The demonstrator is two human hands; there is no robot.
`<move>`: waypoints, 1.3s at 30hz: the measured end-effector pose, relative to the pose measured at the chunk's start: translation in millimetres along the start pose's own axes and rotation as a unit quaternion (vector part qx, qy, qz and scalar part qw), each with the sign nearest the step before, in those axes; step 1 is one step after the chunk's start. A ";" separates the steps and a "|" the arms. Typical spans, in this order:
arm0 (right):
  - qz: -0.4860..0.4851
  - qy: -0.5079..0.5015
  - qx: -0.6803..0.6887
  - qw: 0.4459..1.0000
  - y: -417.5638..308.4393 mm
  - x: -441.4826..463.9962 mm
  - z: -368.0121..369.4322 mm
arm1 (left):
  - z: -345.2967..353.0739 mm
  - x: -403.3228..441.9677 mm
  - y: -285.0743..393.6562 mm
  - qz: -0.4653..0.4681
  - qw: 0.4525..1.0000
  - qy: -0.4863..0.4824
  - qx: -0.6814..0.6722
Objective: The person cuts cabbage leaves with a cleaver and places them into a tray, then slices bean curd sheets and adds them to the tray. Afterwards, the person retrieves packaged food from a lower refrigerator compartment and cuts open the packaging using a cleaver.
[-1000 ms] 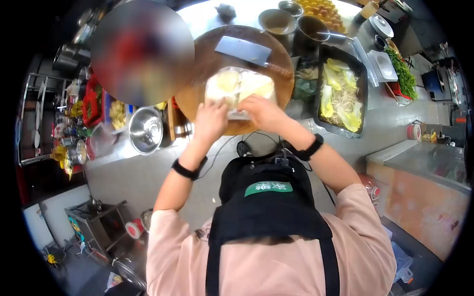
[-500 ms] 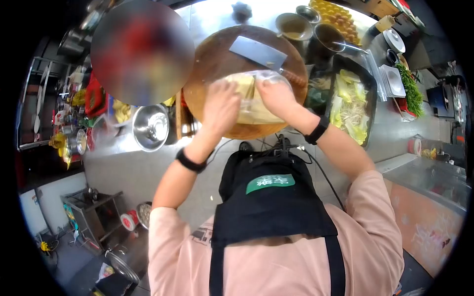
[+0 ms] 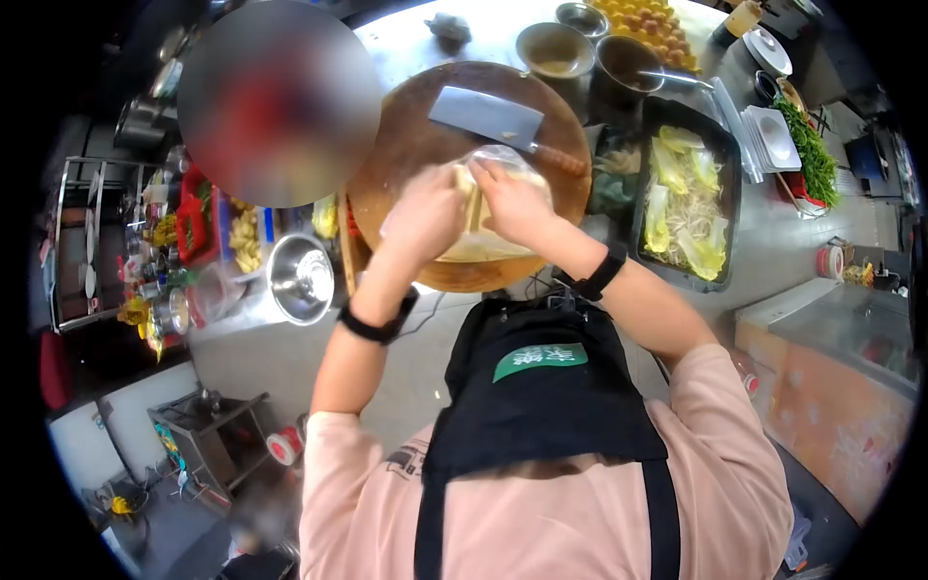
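Observation:
A clear plastic bag with pale yellow, flat, sheet-like food point(image 3: 480, 248) in it lies on a round wooden chopping board point(image 3: 382, 121). My left hand point(image 3: 432, 215) is closed at the bag's left side, slightly blurred. My right hand point(image 3: 517, 205) has its fingers bent together on the upper part of the bag, gripping the plastic close beside the left. The palms hide part of the contents. Beyond my hands, a cleaver point(image 3: 485, 114) lies flat on the board, its wooden handle pointing right.
Right of the board stands a black tray point(image 3: 732, 193) with lettuce leaves and bean sprouts. Metal bowls point(image 3: 554, 50) and egg trays point(image 3: 648, 29) are at the back. A shiny steel bowl point(image 3: 301, 280) sits to the left. White plates point(image 3: 773, 140) stack at far right.
My hands have come closer together over the bag, and the left has rolled into a tighter grip. The whole view has shifted slightly; the cleaver stays on the board.

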State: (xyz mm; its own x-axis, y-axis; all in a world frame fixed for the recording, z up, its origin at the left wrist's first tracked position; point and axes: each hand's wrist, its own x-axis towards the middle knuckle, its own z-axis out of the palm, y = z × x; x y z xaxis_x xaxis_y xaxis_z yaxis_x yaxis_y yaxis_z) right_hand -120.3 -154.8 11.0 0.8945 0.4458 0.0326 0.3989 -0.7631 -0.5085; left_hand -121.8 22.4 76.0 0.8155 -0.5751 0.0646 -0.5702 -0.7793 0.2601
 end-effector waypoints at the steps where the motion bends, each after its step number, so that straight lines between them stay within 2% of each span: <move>1: 0.016 -0.007 0.005 1.000 2.4 3.0 2.0 | 12.9 12.7 1.4 -0.010 0.995 -0.023 -0.100; 2: 0.031 -0.014 0.009 0.999 4.1 5.5 2.4 | 45.2 18.8 -10.4 -0.087 0.990 -0.081 -0.071; 3: 0.026 -0.015 0.010 1.000 5.6 7.6 1.1 | 60.4 16.9 -17.8 -0.091 0.990 -0.079 -0.070; 5: 0.032 -0.006 -0.006 0.999 11.7 10.6 -2.1 | 75.3 17.1 -29.0 -0.203 0.977 -0.029 -0.052; 8: 0.007 0.021 0.029 0.999 32.5 12.0 14.6 | 73.1 4.8 -34.9 -0.206 0.976 -0.022 -0.066; 13: 0.033 0.012 0.089 0.995 26.7 16.3 2.4 | 75.3 5.0 -39.5 -0.210 0.976 0.000 -0.053; 15: 0.033 0.020 0.106 0.994 28.3 18.0 2.8 | 65.3 4.8 -42.2 -0.265 0.954 -0.021 -0.141; 17: 0.012 0.063 0.130 0.989 29.1 20.0 4.7 | 75.6 -1.5 -63.0 -0.233 0.958 0.005 -0.169; 19: 0.005 0.060 0.134 0.989 34.0 23.6 11.5 | 78.3 -4.1 -71.5 -0.251 0.932 -0.010 -0.260; 21: -0.001 0.057 0.140 0.988 32.7 24.8 16.6 | 78.7 -4.8 -76.4 -0.260 0.925 -0.023 -0.277; 23: 0.013 0.045 0.140 0.989 29.5 24.7 17.8 | 75.3 -5.3 -79.0 -0.310 0.869 -0.057 -0.382; 27: 0.025 -0.003 0.137 0.990 31.4 25.3 28.9 | 76.6 -8.6 -87.0 -0.313 0.840 -0.071 -0.439; 32: 0.010 0.005 0.135 0.991 26.8 27.0 29.7 | 71.3 -8.6 -93.9 -0.310 0.832 -0.093 -0.451; 39: 0.002 -0.034 0.116 0.993 19.0 31.7 24.8 | 70.6 -11.4 -98.6 -0.297 0.818 -0.094 -0.483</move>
State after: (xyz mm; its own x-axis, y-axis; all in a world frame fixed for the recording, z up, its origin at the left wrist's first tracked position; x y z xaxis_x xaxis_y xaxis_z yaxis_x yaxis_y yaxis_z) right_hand -89.3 -143.6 -19.0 0.8773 0.4794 -0.0242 0.3308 -0.6403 -0.6932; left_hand -81.8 88.2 -18.4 0.8387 -0.2650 -0.4758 0.3398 -0.4280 0.8374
